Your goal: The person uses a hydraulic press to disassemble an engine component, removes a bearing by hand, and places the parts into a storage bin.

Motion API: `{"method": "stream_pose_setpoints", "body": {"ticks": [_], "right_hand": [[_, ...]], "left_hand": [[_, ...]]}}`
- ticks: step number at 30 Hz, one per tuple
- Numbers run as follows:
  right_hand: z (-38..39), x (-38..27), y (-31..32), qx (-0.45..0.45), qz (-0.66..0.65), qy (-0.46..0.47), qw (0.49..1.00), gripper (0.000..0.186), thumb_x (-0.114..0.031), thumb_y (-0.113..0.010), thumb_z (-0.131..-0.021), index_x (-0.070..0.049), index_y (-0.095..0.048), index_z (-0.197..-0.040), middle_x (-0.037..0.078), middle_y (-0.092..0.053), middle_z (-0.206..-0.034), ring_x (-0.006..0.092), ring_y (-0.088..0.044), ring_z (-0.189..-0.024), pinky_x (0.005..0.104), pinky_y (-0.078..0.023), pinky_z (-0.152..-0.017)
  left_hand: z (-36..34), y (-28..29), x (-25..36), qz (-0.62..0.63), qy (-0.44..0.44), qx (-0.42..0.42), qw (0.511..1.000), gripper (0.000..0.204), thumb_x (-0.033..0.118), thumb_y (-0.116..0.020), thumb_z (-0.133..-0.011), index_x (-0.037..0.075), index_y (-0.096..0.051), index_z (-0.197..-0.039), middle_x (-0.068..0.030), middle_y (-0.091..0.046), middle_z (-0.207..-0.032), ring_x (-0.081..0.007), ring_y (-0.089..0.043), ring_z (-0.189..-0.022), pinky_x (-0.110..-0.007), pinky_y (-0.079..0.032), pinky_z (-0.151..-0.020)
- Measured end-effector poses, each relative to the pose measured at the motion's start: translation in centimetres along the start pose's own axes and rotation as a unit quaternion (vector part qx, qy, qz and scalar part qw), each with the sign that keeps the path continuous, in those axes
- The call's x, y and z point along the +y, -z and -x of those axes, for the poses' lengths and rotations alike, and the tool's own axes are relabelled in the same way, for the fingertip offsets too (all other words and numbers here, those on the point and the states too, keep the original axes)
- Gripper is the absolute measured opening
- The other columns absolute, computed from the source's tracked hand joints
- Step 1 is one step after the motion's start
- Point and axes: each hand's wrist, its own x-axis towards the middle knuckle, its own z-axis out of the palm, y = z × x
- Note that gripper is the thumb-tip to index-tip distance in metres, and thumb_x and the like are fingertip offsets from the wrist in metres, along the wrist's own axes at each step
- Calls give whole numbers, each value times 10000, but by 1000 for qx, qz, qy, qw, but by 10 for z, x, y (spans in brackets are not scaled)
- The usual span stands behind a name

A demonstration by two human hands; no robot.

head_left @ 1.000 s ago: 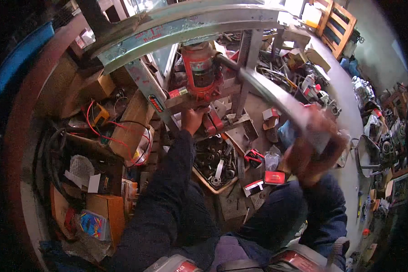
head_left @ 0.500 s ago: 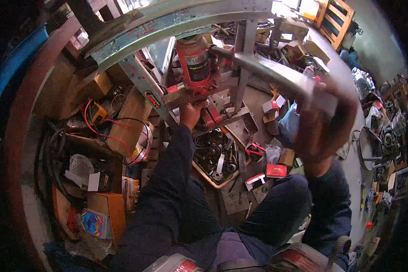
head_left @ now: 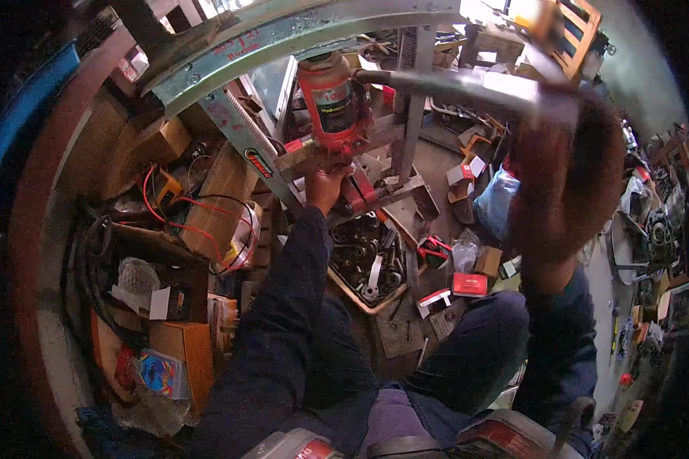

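Note:
A red hydraulic bottle jack [head_left: 331, 103] stands upright in a metal press frame [head_left: 260, 44], beneath its top beam. From the jack's right side a long metal pump handle [head_left: 467, 83] reaches out to the right. My right hand [head_left: 565, 183], smeared by motion, is wrapped round the outer end of that handle. Below the jack, at the crossbar [head_left: 302, 159], my left hand [head_left: 326, 188] is closed with its fingertips hidden. What it grips there I cannot make out. Just right of it are red metal blocks [head_left: 362, 183].
Under the press sits a tray [head_left: 375, 307] full of metal parts. Small boxes, a red one [head_left: 469, 284] among them, lie by my right knee. Cartons [head_left: 180, 348] and black cables [head_left: 73, 268] crowd the left side. Machine parts [head_left: 658, 229] line the far right.
My right hand and the outer end of the pump handle have swung upward and slightly right. My left hand stays under the jack. The view has shifted a little.

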Motion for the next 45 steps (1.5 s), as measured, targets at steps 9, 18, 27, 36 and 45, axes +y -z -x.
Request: {"method": "stream_pose_setpoints", "body": {"ticks": [9, 18, 27, 36, 45], "right_hand": [[112, 26, 40, -285, -139, 109, 942, 314, -156, -671, -707, -137, -611, -1015, 30, -562, -714, 177, -581, -621, 325, -461, -525], [65, 20, 32, -175, -26, 88, 980, 237, -144, -671, -754, -47, -602, -959, 81, -577, -787, 238, -584, -699, 362, -472, -613], [40, 29, 54, -265, -1, 143, 953, 258, -167, -634, -754, -21, -606, -964, 96, -570, -881, 215, -587, -736, 352, -472, -660], [139, 38, 38, -359, -65, 176, 914, 278, -161, -650, -664, -83, -646, -931, 16, -517, -678, 197, -547, -607, 336, -443, -549], [11, 18, 24, -84, 252, 102, 959, 296, -221, -572, -930, 19, -564, -1101, 137, -600, -1049, 188, -597, -880, 268, -489, -732]], "left_hand": [[-8, -13, -27, 42, 42, -21, 998, 255, 145, -743, -772, 50, -691, -1002, -56, -706, -976, -180, -651, -910, -362, -494, -807], [-4, -15, -4, 44, 27, -23, 998, 272, 188, -742, -766, 46, -693, -992, -54, -702, -953, -189, -647, -856, -369, -495, -779], [1, -7, -14, 2, 26, -24, 999, 259, 182, -751, -754, 44, -694, -965, -72, -698, -976, -206, -652, -866, -383, -502, -760], [-5, -17, -15, 19, -4, -28, 999, 286, 190, -743, -773, 62, -687, -1022, -65, -697, -990, -209, -644, -924, -389, -497, -794], [-1, -3, -29, 10, 46, -46, 998, 291, 261, -724, -796, 72, -696, -1016, -72, -697, -973, -249, -645, -913, -403, -482, -803]]}}
